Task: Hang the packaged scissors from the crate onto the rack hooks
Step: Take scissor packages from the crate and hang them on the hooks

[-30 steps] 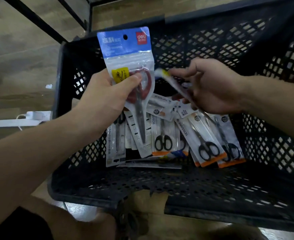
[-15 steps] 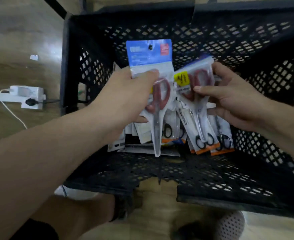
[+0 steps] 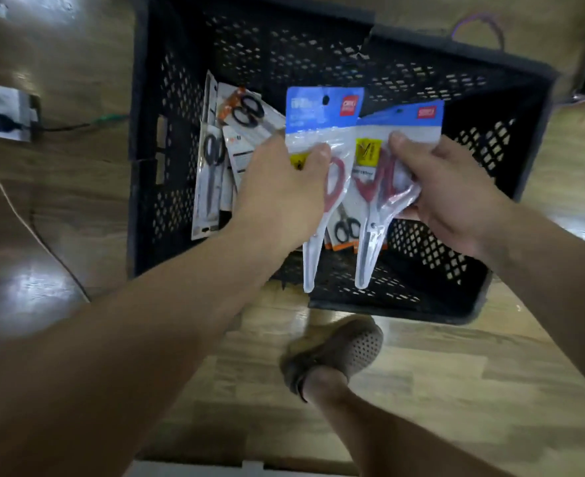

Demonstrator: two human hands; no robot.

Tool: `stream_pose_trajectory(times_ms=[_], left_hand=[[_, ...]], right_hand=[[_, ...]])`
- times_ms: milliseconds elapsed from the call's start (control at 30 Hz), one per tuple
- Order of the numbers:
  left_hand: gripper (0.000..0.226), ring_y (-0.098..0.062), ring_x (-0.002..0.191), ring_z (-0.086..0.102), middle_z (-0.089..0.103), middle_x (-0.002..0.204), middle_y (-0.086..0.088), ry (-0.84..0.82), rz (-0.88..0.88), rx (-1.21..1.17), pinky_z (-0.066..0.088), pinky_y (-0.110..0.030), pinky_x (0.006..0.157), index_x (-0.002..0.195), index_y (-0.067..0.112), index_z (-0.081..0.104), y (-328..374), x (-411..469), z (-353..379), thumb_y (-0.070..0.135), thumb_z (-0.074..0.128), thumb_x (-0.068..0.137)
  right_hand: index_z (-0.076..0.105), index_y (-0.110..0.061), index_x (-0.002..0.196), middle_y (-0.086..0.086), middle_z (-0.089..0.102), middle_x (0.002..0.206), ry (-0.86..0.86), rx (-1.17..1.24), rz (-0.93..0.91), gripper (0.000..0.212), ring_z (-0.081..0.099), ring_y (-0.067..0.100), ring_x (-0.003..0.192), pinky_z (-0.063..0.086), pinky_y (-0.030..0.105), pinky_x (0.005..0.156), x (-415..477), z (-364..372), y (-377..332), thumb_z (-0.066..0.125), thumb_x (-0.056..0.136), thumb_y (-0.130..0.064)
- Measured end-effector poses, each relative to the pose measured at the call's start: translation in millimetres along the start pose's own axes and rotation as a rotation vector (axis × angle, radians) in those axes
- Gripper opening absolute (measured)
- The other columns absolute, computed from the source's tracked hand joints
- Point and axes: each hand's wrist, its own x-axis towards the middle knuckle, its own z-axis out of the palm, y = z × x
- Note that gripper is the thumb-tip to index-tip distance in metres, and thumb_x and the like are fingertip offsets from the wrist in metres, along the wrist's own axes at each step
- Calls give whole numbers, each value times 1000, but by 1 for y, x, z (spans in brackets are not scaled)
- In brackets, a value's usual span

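A black crate (image 3: 318, 46) sits on the wood floor (image 3: 456, 373), with loose scissor packs (image 3: 215, 160) heaped toward its nine o'clock side. Above it, the left hand (image 3: 280, 191) is clamped on one red-handled scissors pack (image 3: 322, 122); at three o'clock of that, the right hand (image 3: 452, 197) pinches a second pack (image 3: 401, 129). A shoe (image 3: 339, 349) stands at six o'clock.

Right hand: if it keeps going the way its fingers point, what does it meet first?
The right hand points left, so its red scissors pack would likely bump the left hand's pack first; their edges already overlap in view, though depth between them is unclear.
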Motion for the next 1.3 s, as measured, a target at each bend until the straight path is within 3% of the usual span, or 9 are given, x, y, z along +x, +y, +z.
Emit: stream_pose_trajectory(times_ms=[167,300,500,633,700,800,900,1167,1300], left_hand=[[17,9,73,63,72,96,6,36,-11,-140,47,-10,64,116,24,67,0,-24,3,30,53,107],[21,10,84,65,74,107,8,-37,-29,-242,46,-3,68,123,21,66,2,-41,16,28,54,107],[20,-5,102,69,74,112,4,-108,29,-316,51,-12,78,122,19,66,4,-59,37,26,55,107],[22,-10,103,71,75,112,0,-85,67,-366,54,-19,82,124,14,65,4,-83,37,25,55,107],[21,-3,91,70,74,105,4,-121,85,-313,53,-20,79,121,15,66,21,-101,33,25,55,107],[18,3,74,64,71,90,10,-138,119,-257,49,-15,68,116,14,66,75,-140,11,25,56,106],[18,1,66,61,65,76,13,-140,206,-202,47,-23,67,110,12,67,149,-178,-29,26,56,105],[27,-9,77,64,71,89,4,-137,475,-32,48,-30,69,102,18,68,389,-295,-152,43,57,101],[9,-8,83,70,75,92,3,-170,601,-124,54,-23,73,101,22,67,479,-368,-181,29,61,102]], right_hand=[[73,-25,84,-3,75,76,117,-111,4,28,73,22,74,59,53,80,-43,-18,-13,56,105,-33],[76,-20,97,17,76,97,172,-108,0,22,72,43,87,55,67,87,-71,-32,-23,60,102,-34],[75,-25,94,-4,77,83,227,-167,-48,18,72,16,72,58,43,77,-103,-33,-29,59,103,-28],[75,-19,102,10,78,97,269,-112,-57,17,75,31,87,59,52,80,-132,-32,-29,59,103,-26],[74,-19,95,5,76,85,312,-75,-58,18,73,27,77,58,45,70,-156,-30,-41,58,104,-25],[75,-24,84,-3,73,73,385,17,-54,25,70,15,65,56,33,55,-206,-23,-81,59,103,-24],[78,-29,74,-2,72,69,439,76,-75,33,68,16,63,53,36,62,-267,-17,-144,61,101,-25],[76,-18,84,1,76,74,599,181,-305,19,70,15,67,55,35,63,-451,-3,-333,65,99,-18],[69,-13,97,7,74,76,687,276,-531,9,68,17,68,53,25,55,-534,-10,-398,62,98,-8]])
